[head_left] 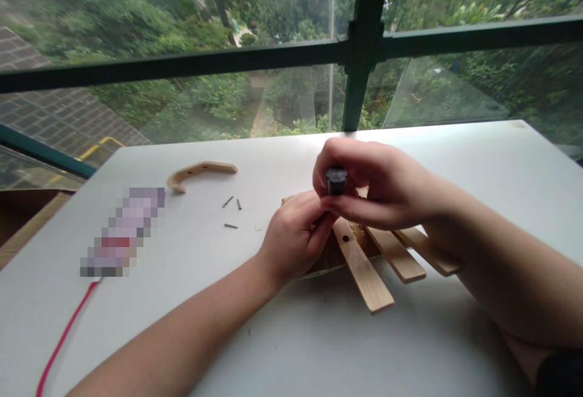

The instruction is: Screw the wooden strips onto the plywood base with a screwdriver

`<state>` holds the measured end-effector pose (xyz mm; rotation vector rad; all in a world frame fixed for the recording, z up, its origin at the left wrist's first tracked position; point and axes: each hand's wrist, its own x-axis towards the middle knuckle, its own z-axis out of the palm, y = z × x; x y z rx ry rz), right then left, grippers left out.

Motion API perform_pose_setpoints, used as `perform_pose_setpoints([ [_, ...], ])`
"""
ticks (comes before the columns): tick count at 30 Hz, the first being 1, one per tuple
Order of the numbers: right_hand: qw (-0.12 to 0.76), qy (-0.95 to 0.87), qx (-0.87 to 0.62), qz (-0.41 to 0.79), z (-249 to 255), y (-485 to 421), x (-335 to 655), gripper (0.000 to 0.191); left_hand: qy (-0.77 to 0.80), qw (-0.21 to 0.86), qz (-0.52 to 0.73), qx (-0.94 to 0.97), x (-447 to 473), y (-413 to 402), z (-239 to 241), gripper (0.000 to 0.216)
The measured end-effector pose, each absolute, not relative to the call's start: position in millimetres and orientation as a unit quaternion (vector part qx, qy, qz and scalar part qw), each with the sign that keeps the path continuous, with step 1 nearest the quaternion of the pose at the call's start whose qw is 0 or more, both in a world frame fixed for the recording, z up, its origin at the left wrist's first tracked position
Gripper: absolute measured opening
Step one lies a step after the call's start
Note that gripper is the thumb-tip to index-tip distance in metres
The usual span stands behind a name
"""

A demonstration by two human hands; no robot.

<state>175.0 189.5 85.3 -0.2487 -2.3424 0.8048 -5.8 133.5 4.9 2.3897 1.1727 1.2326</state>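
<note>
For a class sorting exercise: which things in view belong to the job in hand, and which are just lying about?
Likely part of the job:
- dark-handled tool, in the right hand
- brown piece, partly behind the left hand
- three pale wooden strips
- curved wooden piece with holes
- three loose screws

Apparently just lying about:
- blurred-out object with red cord
- cardboard box

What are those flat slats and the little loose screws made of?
The slats: probably wood, smooth and matte, judging by their pale tan colour and faint grain. The screws: likely metal, dull, by their grey look; which metal is unclear.
</note>
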Motion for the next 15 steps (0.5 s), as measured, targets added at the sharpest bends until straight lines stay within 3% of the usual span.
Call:
perform_pose_setpoints([
  [8, 0.315, -0.899, -0.11, 0.285, 87, 187, 174, 0.006, 0.386, 0.101, 0.414, 0.818, -7, 135, 4, 0.01],
  [13, 0.274, -0.906, -0.082, 0.312, 96, 186, 181, 0.034, 0.394, 0.104, 0.416, 0.813, -8, 134, 5, 0.01],
  [15, 0.262, -0.911, -0.075, 0.309, 98, 188, 183, 0.03, 0.397, 0.097, 0.413, 0.814, -8, 135, 4, 0.011],
])
